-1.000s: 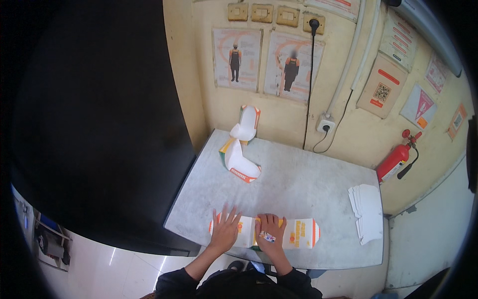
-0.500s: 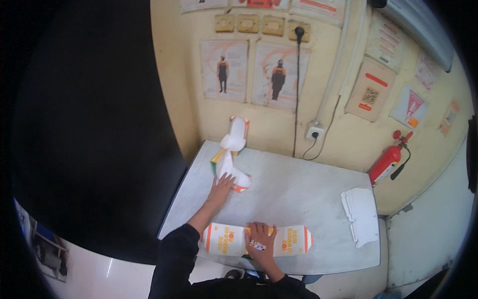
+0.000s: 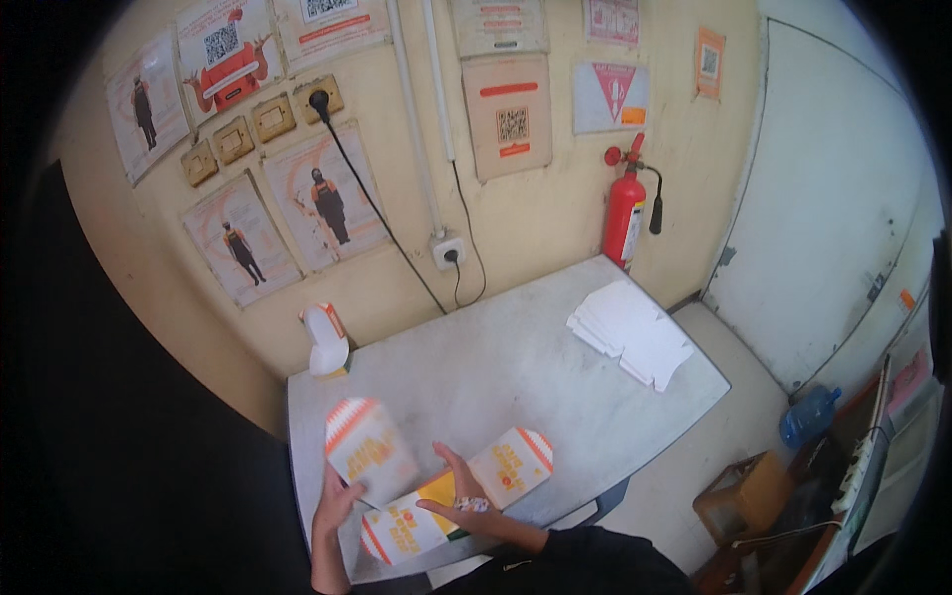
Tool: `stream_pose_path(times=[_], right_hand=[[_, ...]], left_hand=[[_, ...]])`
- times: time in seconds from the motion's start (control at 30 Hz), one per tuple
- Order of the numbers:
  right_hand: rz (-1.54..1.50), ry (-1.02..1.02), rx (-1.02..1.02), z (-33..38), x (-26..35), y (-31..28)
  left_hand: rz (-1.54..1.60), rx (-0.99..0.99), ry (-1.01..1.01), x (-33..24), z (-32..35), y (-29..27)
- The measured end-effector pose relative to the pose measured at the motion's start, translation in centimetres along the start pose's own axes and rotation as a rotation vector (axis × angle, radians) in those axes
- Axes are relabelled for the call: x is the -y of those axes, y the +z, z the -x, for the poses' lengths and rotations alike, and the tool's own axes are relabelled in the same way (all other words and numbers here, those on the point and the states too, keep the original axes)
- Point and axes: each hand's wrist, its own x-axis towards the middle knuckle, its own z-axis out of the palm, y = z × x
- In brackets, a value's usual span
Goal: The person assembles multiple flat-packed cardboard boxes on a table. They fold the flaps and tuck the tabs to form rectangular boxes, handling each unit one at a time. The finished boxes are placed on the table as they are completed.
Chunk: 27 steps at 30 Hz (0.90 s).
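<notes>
My left hand (image 3: 337, 501) is closed on the lower edge of a white food carton (image 3: 369, 448), its thumb on the front. That carton has an orange jagged border and yellow print, and looks tilted up above the table's near left part. Close to me lies a second, unfolded food carton (image 3: 402, 531), long, with a yellow middle band. My right hand (image 3: 466, 496) grips it across this middle, thumb on the near side and fingers on the far side. Its right-hand panel (image 3: 511, 466) reaches out past that hand. The right palm is hidden.
A grey table (image 3: 476, 367) stands against the wall. One folded carton (image 3: 327, 342) sits at its far left corner; a stack of white die-cut card blanks (image 3: 635, 332) lies far right. A black cable (image 3: 387, 213) hangs down the wall beside a red fire extinguisher (image 3: 625, 213).
The view has turned right. My left hand has brought a carton from the far left toward me, print now showing. My right hand stays at the unfolded carton's middle.
</notes>
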Motion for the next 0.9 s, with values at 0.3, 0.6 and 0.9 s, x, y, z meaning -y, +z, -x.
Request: stream_pose_path(times=[0.3, 0.6, 0.9], right_hand=[[-0.496, 0.56, 0.384, 0.4, -0.4, -1.7], [-0.928, 0.586, -0.074, 0.4, 0.7, -3.9], [-0.259, 0.54, -0.334, 4.8, 0.1, -2.4]], left_hand=[[-0.944, -0.284, 0.438, -1.4, 4.9, 5.9], [0.152, -0.448, 0.038, 11.6, 6.0, 11.7], [0.558, -0.473, -0.043, 9.7, 6.4, 11.4]])
